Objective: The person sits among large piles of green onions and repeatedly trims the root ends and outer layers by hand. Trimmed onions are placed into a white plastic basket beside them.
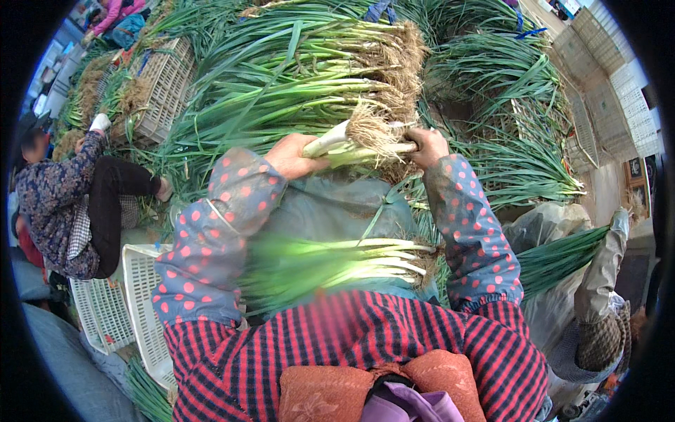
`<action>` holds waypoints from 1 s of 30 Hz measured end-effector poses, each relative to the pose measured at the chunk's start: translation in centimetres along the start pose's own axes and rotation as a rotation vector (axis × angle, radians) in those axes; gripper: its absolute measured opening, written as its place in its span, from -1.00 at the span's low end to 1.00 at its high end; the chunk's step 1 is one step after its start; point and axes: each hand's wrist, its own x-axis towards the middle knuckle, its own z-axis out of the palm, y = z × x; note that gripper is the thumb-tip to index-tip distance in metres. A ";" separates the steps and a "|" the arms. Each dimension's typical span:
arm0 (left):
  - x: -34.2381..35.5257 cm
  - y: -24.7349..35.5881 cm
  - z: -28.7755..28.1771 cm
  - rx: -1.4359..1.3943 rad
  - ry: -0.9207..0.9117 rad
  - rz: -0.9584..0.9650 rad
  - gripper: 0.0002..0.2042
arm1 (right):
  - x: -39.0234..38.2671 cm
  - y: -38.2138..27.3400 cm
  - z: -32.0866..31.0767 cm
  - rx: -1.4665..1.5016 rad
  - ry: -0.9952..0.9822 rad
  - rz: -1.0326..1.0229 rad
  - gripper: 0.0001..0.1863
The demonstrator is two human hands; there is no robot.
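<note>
My left hand [292,158] is closed round the white stem of a green onion [327,143] with a fibrous root tuft. My right hand [429,146] grips white stems just right of that tuft. Both hands are raised in front of a large pile of green onions [316,77], roots facing right. Below them, a smaller bundle [394,260] lies on a dark green sheet [323,207] near my body, its leaves partly blurred.
A co-worker in floral top [56,204] sits at left near white crates [98,316]; another in pink [105,14] is farther back. A loaded crate [158,91] stands back left, more onions [492,70] lie right. A co-worker's tan sleeve [598,274] shows at far right.
</note>
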 end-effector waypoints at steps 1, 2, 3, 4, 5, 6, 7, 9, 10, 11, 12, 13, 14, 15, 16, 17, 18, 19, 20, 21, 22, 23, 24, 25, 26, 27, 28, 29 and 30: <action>-0.4 0.3 -0.4 -0.097 -0.020 -0.037 -0.75 | -0.1 0.5 0.9 0.007 0.000 0.080 -0.72; -0.6 0.8 -0.7 -0.082 -0.019 -0.030 -0.76 | 0.1 1.3 1.7 -0.016 -0.017 -0.044 -0.70; -0.7 1.2 -1.0 -0.066 -0.021 -0.023 -0.77 | 0.3 1.8 2.8 0.023 0.064 0.021 -0.71; -1.0 1.7 -1.2 -0.072 -0.031 0.011 -0.78 | 0.4 2.5 4.2 0.078 0.110 0.073 -0.73; -1.2 2.3 -1.2 -0.095 0.000 0.039 -0.81 | 0.8 3.5 5.2 0.141 0.109 0.210 -0.72; -1.6 2.7 -1.6 -0.115 0.027 0.023 -0.82 | 1.4 4.5 6.3 0.238 0.128 0.266 -0.71; -2.3 2.9 -2.3 -0.149 0.042 0.007 -0.83 | 1.6 5.6 7.1 0.337 0.143 0.322 -0.70; -3.8 3.1 -4.2 -0.206 0.086 -0.065 -0.86 | 1.8 7.4 8.3 0.525 0.197 0.395 -0.61; -4.4 3.1 -5.0 -0.316 0.145 -0.059 -0.83 | 1.7 8.0 8.4 0.676 0.241 0.489 -0.59; -4.7 2.9 -5.5 -0.403 0.182 0.017 -0.81 | 2.0 8.1 8.2 0.656 0.146 0.530 -0.57; -5.0 2.8 -6.0 -0.480 0.236 0.069 -0.80 | 1.7 7.9 7.6 0.522 0.197 0.362 -0.57; -4.9 2.7 -6.6 -0.468 0.236 0.056 -0.77 | 1.7 7.2 6.6 0.346 0.239 0.261 -0.57; -4.8 2.6 -6.8 -0.474 0.269 0.056 -0.76 | 1.5 5.9 5.3 0.170 0.255 0.185 -0.57; -4.3 2.6 -6.7 -0.495 0.288 0.089 -0.76 | 1.3 4.4 3.7 0.033 0.584 0.002 -0.58; -3.8 2.7 -6.4 -0.527 0.283 0.149 -0.76 | 1.4 2.4 1.9 -0.130 0.759 -0.041 -0.56; -3.4 2.8 -6.1 -0.601 0.275 0.128 -0.74 | 1.3 0.3 0.2 0.207 0.633 0.021 -0.57; -2.8 3.0 -5.5 -0.615 0.270 0.114 -0.74 | 1.2 -2.0 -1.2 0.531 0.524 0.038 -0.58; -2.1 3.3 -4.9 -0.645 0.248 0.133 -0.72 | 1.1 -4.4 -2.3 0.906 0.317 0.117 -0.58; -1.5 3.5 -4.2 -0.675 0.237 0.142 -0.71 | 1.3 -6.7 -2.8 1.312 0.115 0.056 -0.58; -1.0 3.8 -3.5 -0.642 0.229 0.122 -0.67 | 1.5 -9.2 -2.7 1.347 0.070 0.112 -0.59; -0.7 4.0 -2.6 -0.624 0.263 0.089 -0.61 | 1.9 -11.1 -2.4 1.447 -0.022 0.031 -0.60; -0.7 4.2 -2.0 -0.618 0.262 0.116 -0.57 | 2.3 -12.3 -2.4 1.408 -0.076 0.051 -0.61; -0.7 4.3 -1.7 -0.621 0.232 0.121 -0.53 | 2.7 -13.1 -2.1 1.380 -0.172 0.072 -0.62; -0.6 4.4 -1.3 -0.578 0.261 0.138 -0.48 | 2.7 -13.9 -1.5 1.436 -0.145 0.018 -0.66; -0.7 4.3 -1.2 -0.512 0.312 0.102 -0.47 | 2.7 -14.0 -1.3 1.424 -0.151 -0.017 -0.66; -0.7 4.3 -1.2 -0.466 0.344 0.099 -0.46 | 2.6 -13.9 -1.0 1.393 -0.177 0.007 -0.67; -0.8 4.1 -1.4 -0.432 0.375 0.118 -0.45 | 2.5 -13.4 -1.0 1.355 -0.190 0.068 -0.68; -0.8 3.9 -1.6 -0.444 0.343 0.094 -0.44 | 2.2 -12.7 -1.2 1.378 -0.232 0.115 -0.71; -0.8 3.8 -1.8 -0.502 0.303 0.100 -0.45 | 1.8 -11.9 -1.4 1.372 -0.237 0.115 -0.71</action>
